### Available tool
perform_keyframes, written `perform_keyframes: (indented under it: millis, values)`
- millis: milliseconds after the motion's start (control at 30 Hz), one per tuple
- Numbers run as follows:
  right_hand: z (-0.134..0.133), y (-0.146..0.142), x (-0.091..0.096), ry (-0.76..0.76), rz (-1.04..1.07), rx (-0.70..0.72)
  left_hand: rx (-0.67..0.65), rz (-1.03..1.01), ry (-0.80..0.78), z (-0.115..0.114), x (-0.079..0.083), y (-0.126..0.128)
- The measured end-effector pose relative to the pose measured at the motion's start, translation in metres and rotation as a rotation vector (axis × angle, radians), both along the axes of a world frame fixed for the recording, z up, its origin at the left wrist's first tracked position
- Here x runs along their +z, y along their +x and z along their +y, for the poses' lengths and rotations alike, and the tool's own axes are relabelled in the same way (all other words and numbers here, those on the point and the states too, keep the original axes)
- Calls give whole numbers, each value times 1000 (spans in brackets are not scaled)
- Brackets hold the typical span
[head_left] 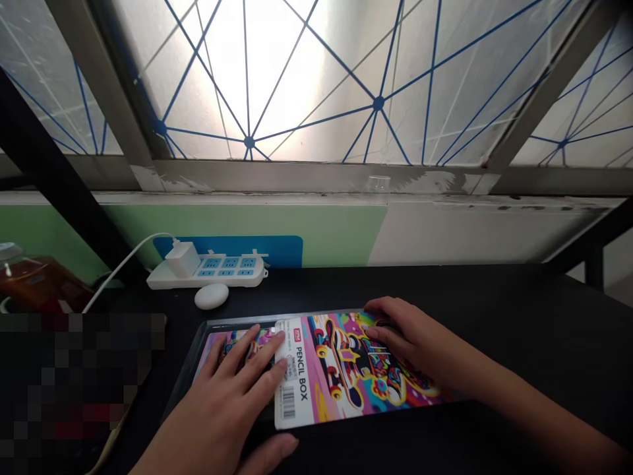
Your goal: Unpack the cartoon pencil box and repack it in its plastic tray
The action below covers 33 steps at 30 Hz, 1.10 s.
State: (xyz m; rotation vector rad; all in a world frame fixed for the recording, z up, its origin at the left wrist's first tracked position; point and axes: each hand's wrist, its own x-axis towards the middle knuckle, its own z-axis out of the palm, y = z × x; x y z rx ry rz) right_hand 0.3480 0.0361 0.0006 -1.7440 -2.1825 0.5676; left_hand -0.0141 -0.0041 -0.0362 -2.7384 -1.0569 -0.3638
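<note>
Spread wide, my left hand [227, 402] lies palm down at the left end of the pencil box [341, 369], its index and middle fingertips touching the white label strip along that end. Its other fingers reach left over a brightly printed surface [262, 342], which shows between them; I cannot tell whether that belongs to the same box. My left thumb points right, just off the near left corner.

On the other side, my right hand [408, 330] rests over the far right part of the box, fingers bent at its far edge and thumb on the colourful skateboard print. I cannot tell whether it grips or only presses. So the box lies between my two hands, printed face up, its white strip reading "PENCIL BOX" above a barcode. Part of a dark tray-like piece [237, 324] shows beyond and left of it.

All this sits on a black desk [534, 330]. Just beyond, to the left, is a white oval object [211, 296], and behind that a white power strip [212, 282] with a white adapter [182, 259] plugged in at its left end, a cable [111, 276] running left from it. Farther left is a container of reddish-brown liquid [39, 284]; nearer, a pixelated area hides what is there.
</note>
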Motion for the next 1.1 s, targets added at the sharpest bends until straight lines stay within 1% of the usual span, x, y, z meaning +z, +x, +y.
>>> perform_keyframes:
  millis: [67,167,333,433,533,633,700,767,833,900,1000,1033,1100]
  values:
    - [1,-1,-1,-13,-19,-25,8,-7,-10,0,-2,0]
    - [4,-4,-2,22,-55,-56,9,-9,-15,-1,-3,1]
    - [11,-10,-2,71,-96,-59,23,-23,-7,-2,-2,1]
    - [17,-15,2,92,-114,-49,50,-14,3,-4,4,2]
    - [22,-20,7,110,-130,-17,79,51,-18,-4,15,6]
    - [25,-22,9,112,-124,22,64,78,-13,-1,23,10]
    - [26,-17,7,98,-92,30,62,58,-5,1,22,10]
    - [26,-6,5,77,-66,36,77,24,13,2,16,7]
    - [26,9,5,60,-80,55,72,-17,53,0,9,2]
    - [25,27,8,53,-123,69,77,-60,72,-2,6,-2]
    - [18,45,16,14,-172,72,109,-143,-17,-7,13,-2]
    - [14,47,18,-8,-170,73,117,-175,-59,-8,18,0]
    - [7,40,20,-32,-141,66,129,-227,-112,-10,26,5]
